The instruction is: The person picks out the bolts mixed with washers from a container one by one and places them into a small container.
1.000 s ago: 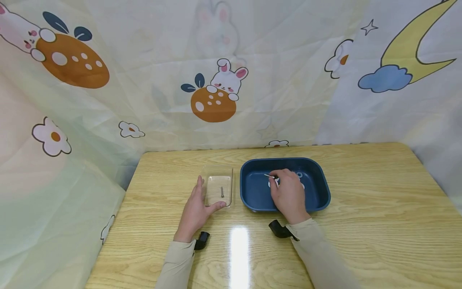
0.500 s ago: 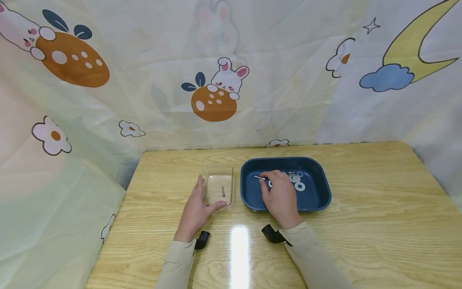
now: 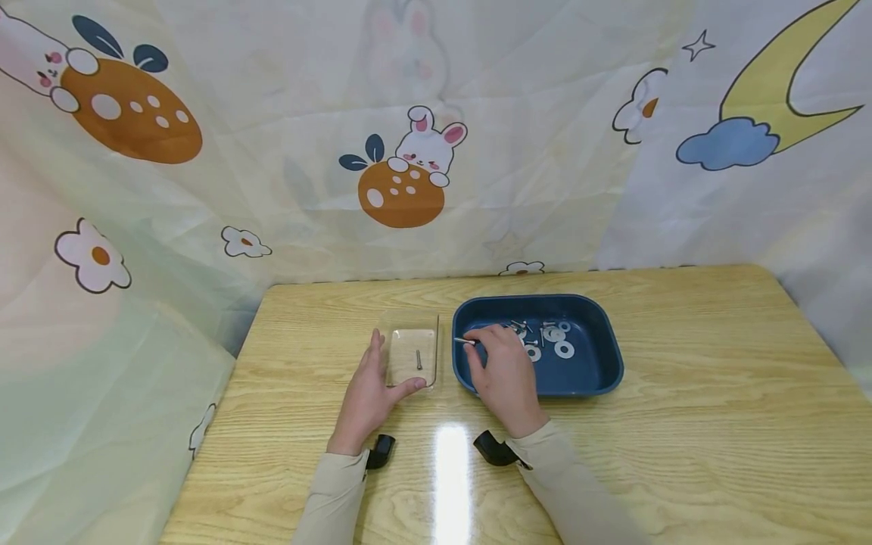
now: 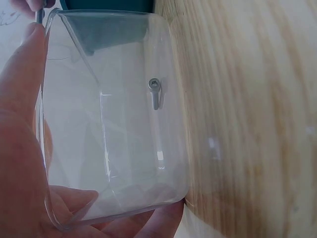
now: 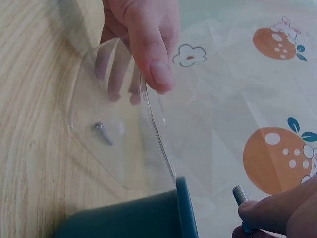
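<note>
My left hand (image 3: pixel 362 405) holds a clear plastic box (image 3: pixel 437 356), thumb at the near rim and fingers along its left side. Inside the box lies one socket-head bolt (image 4: pixel 154 91). Thumb and fingertips of my right hand (image 3: pixel 506 378) pinch another bolt (image 3: pixel 464 341) over the left edge of a dark blue bin (image 3: pixel 593 378). The held bolt's threaded end (image 5: pixel 240 193) shows in the right wrist view, while the fingers hide its other end. Several flat washers (image 3: pixel 564 349) and small screws (image 3: pixel 543 337) lie in the bin, partly behind the right hand.
A wooden table (image 3: pixel 715 401) carries both containers, which stand side by side with a narrow gap. Behind it hangs a printed cloth (image 3: pixel 531 136). A black camera mount (image 3: pixel 493 448) juts from the right wrist, and another (image 3: pixel 381 452) from the left.
My right hand has moved left across the bin with the pinched bolt, uncovering more washers and screws. The left hand and clear box have stayed in place.
</note>
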